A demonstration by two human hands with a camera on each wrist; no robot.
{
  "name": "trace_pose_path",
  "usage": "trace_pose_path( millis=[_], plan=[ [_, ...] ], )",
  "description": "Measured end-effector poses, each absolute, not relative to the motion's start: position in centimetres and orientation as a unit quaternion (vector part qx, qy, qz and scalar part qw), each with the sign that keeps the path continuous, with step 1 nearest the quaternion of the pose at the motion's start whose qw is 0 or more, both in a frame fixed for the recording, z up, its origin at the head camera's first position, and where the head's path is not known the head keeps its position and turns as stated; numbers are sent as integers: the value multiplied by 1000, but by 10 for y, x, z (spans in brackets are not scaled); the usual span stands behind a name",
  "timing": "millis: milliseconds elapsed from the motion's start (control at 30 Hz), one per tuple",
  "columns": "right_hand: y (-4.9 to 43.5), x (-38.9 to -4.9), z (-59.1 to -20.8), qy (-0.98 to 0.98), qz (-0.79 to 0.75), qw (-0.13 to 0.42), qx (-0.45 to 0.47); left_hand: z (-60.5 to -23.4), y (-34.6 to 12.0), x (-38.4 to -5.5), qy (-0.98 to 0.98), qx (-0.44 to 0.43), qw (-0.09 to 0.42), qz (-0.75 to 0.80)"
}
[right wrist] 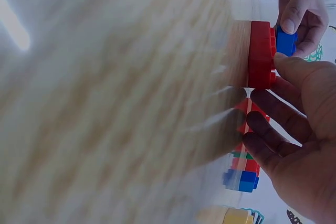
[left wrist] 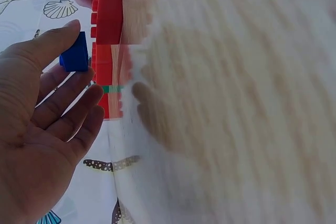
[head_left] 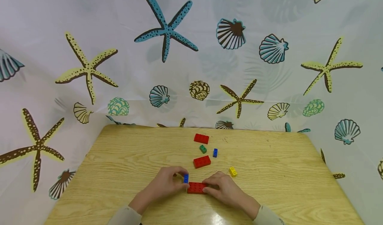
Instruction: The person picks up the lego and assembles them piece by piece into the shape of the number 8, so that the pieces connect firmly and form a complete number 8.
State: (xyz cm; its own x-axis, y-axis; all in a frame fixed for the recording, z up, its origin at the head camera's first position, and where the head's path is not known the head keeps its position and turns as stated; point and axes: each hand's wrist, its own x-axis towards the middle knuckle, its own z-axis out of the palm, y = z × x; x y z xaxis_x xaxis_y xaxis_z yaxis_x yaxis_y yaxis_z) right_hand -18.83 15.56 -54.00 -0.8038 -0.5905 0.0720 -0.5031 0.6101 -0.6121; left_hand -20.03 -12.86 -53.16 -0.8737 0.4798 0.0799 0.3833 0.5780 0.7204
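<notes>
In the head view my left hand (head_left: 168, 181) pinches a small blue brick (head_left: 186, 178) between thumb and index finger. It is held beside the left end of a studded red brick (head_left: 195, 187) lying flat on the table. In the left wrist view, the blue brick (left wrist: 75, 55) sits at the fingertips while the other fingers are loosely bent. My right hand (head_left: 224, 188) grips the right end of that same red brick (right wrist: 260, 55). Its thumb lies along the near side, and its index finger reaches the far side.
Beyond the hands, a red brick (head_left: 202, 162), a green brick (head_left: 203, 149), a small blue brick (head_left: 215, 153) and a farther red brick (head_left: 201, 138) lie on the wooden table (head_left: 134, 152). A yellow brick (head_left: 233, 171) is to the right. A patterned cloth (head_left: 191, 68) hangs behind.
</notes>
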Motion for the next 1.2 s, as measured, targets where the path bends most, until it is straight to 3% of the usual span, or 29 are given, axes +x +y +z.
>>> trace_pose_path(
  millis=[1200],
  plan=[
    [154,-186,-538,892,-321,56,-314,-538,-122,-189,872,258,85,407]
  ],
)
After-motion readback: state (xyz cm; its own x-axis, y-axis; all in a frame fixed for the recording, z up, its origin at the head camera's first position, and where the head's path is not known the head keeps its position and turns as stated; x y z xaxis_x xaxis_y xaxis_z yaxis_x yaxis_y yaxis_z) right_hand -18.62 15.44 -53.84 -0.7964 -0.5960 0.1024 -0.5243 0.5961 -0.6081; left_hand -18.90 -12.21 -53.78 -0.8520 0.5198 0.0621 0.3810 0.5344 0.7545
